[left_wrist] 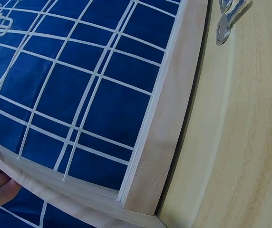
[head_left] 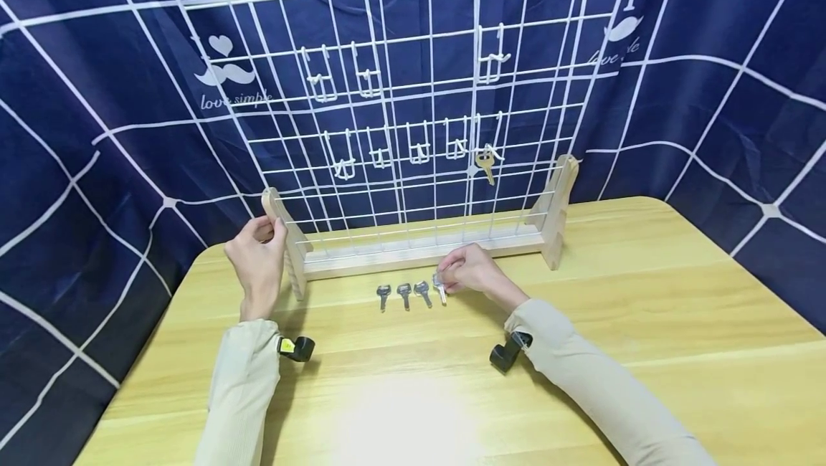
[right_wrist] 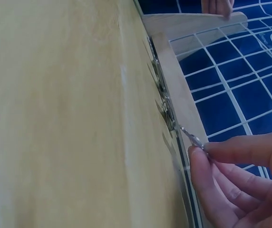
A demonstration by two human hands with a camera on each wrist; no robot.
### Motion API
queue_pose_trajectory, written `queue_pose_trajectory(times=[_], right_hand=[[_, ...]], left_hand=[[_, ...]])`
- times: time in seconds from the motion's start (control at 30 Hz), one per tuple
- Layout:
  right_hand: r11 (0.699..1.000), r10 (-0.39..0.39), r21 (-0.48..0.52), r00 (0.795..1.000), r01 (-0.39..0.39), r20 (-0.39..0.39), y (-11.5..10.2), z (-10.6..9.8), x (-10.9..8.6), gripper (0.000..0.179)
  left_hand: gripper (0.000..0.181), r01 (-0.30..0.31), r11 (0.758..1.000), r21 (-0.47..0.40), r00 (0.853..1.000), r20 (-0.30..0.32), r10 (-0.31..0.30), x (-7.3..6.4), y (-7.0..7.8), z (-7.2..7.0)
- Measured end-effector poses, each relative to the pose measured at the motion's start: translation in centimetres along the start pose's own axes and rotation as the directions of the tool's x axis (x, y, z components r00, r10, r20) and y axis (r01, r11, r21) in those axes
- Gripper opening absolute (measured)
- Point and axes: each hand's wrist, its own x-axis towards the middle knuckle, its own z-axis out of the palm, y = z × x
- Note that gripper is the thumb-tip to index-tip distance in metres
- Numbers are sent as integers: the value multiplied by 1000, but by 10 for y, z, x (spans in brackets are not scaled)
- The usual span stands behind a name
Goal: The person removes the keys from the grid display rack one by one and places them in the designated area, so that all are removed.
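My right hand pinches a silver key between thumb and forefinger, just above the table in front of the rack. To its left, three more silver keys lie in a row on the wood. My left hand holds the left wooden upright of the rack; in the left wrist view its fingers are at the upright's edge. White wire hooks hang in two rows on the rack's grid. A gold key hangs from the rightmost hook of the lower row.
The rack's wooden base bar runs along the back of the table, ending at a right upright. Behind stands a dark blue curtain with white lines. Each wrist carries a black camera.
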Motion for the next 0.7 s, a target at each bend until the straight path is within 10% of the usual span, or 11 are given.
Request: queue_pose_trajectory(times=[0.7], right_hand=[[1000, -8, -15, 1000, 8, 2, 5, 1, 2, 19]], left_hand=[[16, -8, 1000, -17, 1000, -14, 8, 1, -1, 1]])
